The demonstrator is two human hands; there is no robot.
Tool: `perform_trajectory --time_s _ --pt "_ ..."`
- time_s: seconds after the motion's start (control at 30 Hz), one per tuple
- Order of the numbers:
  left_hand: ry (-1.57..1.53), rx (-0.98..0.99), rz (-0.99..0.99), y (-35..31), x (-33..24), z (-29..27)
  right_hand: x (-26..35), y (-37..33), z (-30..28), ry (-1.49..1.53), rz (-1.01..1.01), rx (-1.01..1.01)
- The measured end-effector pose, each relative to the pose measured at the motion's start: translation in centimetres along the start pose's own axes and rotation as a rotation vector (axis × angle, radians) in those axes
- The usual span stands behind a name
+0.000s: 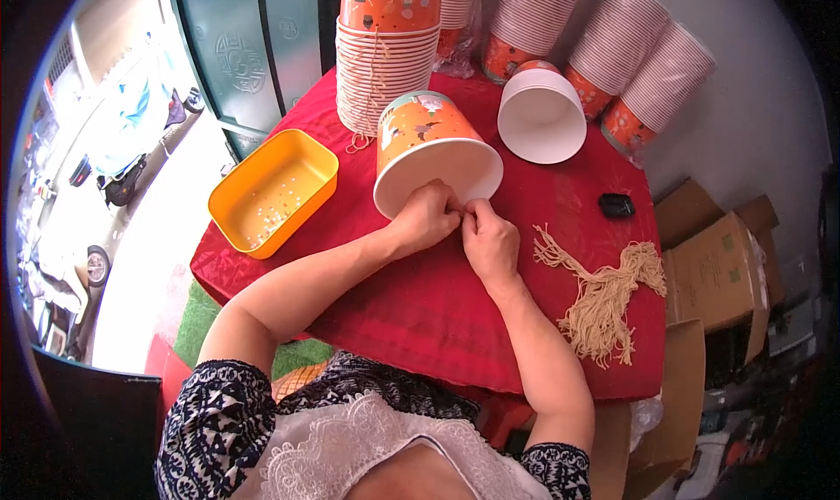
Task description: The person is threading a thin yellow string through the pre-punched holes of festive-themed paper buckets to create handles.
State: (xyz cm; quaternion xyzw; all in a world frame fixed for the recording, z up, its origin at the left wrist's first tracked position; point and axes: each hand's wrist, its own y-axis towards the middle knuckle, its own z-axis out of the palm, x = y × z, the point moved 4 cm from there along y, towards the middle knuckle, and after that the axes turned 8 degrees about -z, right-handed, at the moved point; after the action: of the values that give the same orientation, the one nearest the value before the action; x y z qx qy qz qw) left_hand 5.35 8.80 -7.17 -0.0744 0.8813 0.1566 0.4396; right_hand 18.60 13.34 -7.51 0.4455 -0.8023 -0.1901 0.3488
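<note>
Lace collar (319,434) lies nearest. Left hand (426,216) and right hand (490,242) meet at the mouth of the orange paper bucket (424,128), tipped sideways on the table (420,316). Fingers pinch closed; contents indiscernible. Keep fingertips together, bucket steady.

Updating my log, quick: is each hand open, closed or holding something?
Left hand: closed, pinched at the nearest bucket; anything held can't be told.
Right hand: closed, pinched beside the left; anything held can't be told.
</note>
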Motion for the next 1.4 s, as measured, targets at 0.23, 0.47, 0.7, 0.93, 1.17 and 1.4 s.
perform_trajectory --time_s 0.23,0.47,0.7,0.93,1.17,1.4 --pt "-0.043 0.057 -0.079 0.3 0.9 0.2 0.2 -0.3 0.0 0.003 -0.115 -0.020" --pt "-0.033 0.048 -0.064 0.5 1.1 0.3 -0.6 -0.2 0.6 -0.001 -0.104 -0.009" --pt "-0.038 0.044 -0.021 0.4 1.4 0.3 -1.4 0.4 0.5 0.270 0.168 0.068" --pt "0.023 -0.059 0.089 0.0 1.2 0.4 -2.3 0.8 0.8 0.380 0.206 0.190" --pt "0.052 0.038 -0.030 -0.1 0.2 0.2 -2.8 0.6 0.9 0.402 0.282 0.205" --pt "0.009 -0.124 0.237 -0.5 0.3 0.6 -2.3 0.6 0.6 0.427 0.356 0.164"
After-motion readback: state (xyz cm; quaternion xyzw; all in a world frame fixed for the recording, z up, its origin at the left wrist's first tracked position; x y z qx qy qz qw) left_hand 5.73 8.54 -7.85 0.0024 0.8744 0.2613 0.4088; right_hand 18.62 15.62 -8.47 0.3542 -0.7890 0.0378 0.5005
